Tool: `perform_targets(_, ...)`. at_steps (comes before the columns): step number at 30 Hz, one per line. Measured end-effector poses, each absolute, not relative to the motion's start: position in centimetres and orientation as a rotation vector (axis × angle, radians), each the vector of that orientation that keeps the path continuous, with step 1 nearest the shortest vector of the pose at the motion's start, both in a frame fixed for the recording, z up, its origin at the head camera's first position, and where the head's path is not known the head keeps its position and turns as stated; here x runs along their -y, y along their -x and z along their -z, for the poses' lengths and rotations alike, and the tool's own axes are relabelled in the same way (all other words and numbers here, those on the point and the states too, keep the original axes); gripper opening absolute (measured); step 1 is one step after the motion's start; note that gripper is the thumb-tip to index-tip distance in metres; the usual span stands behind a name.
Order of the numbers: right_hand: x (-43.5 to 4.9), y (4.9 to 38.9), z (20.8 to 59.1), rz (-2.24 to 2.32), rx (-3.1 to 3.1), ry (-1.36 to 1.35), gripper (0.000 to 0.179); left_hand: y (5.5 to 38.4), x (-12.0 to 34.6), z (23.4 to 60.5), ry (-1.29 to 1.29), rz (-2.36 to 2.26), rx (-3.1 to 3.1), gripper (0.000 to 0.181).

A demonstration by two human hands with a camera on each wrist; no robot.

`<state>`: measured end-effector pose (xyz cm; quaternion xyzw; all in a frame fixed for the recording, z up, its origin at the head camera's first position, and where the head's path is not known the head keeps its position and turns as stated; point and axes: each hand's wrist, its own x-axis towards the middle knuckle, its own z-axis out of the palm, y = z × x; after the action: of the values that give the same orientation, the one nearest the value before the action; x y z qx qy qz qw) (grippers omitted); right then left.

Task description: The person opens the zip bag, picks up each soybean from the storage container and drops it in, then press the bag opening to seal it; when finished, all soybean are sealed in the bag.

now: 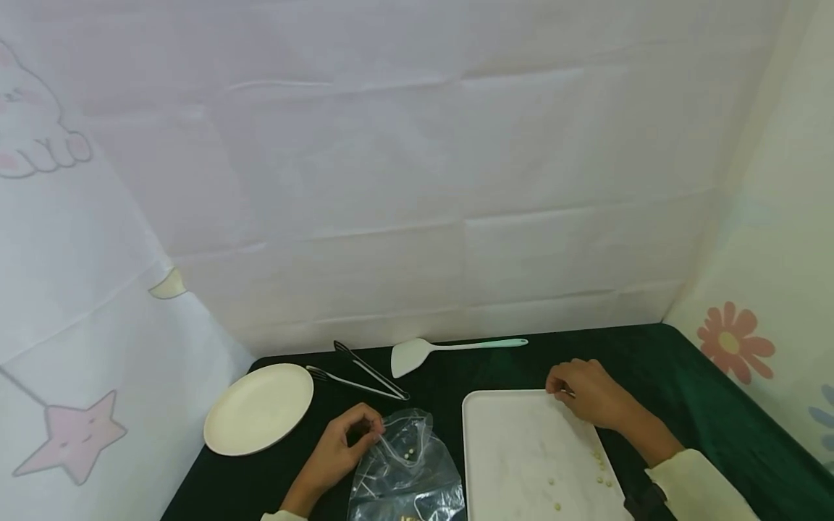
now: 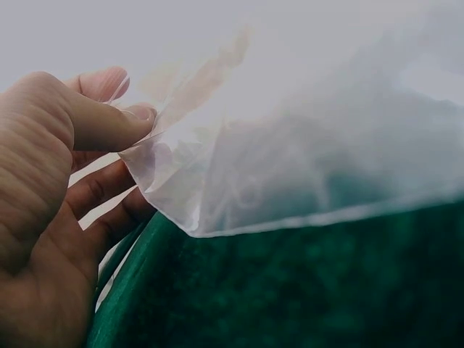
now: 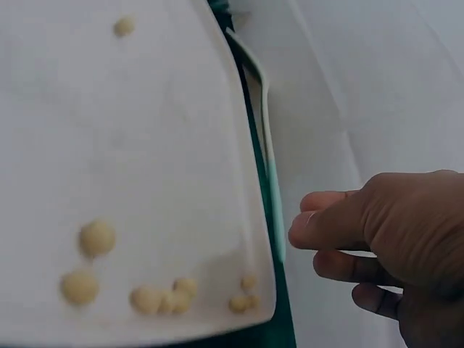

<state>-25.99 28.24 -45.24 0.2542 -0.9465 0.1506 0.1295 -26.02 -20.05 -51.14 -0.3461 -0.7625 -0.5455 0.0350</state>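
My left hand (image 1: 342, 441) pinches the edge of a clear plastic bag (image 1: 446, 474) between thumb and fingers, its film spreading rightward in the left wrist view. A few small pale balls (image 1: 409, 454) show inside the bag. Over the far right corner of a white tray (image 1: 515, 434) is my right hand (image 1: 589, 394), its fingers bent and thumb tip close against the index finger. I cannot tell whether something tiny sits between those fingertips. Several yellowish balls (image 3: 97, 238) lie scattered on the tray, some clustered close to its rim in the right wrist view.
A cream oval plate (image 1: 260, 409) stands at the table's left side. Behind the bag lie metal tongs (image 1: 381, 378) with dark tips and a pale spatula (image 1: 410, 358) with a mint handle. Dark green cloth (image 1: 658, 362) covers the table, and a white sheet (image 1: 404, 181) hangs behind it.
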Motion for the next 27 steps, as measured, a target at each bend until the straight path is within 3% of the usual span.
perform_targets(14, -29.7, 25.9, 47.5, -0.231, 2.691, -0.812, 0.025, 25.9, 20.0, 51.2, 1.068, 1.695, 2.335, 0.015)
perform_targets(27, -25.8, 26.1, 45.5, -0.739, 2.517, -0.746, 0.022, 25.8, 20.0, 51.0, 1.046, 1.694, 2.358, 0.011)
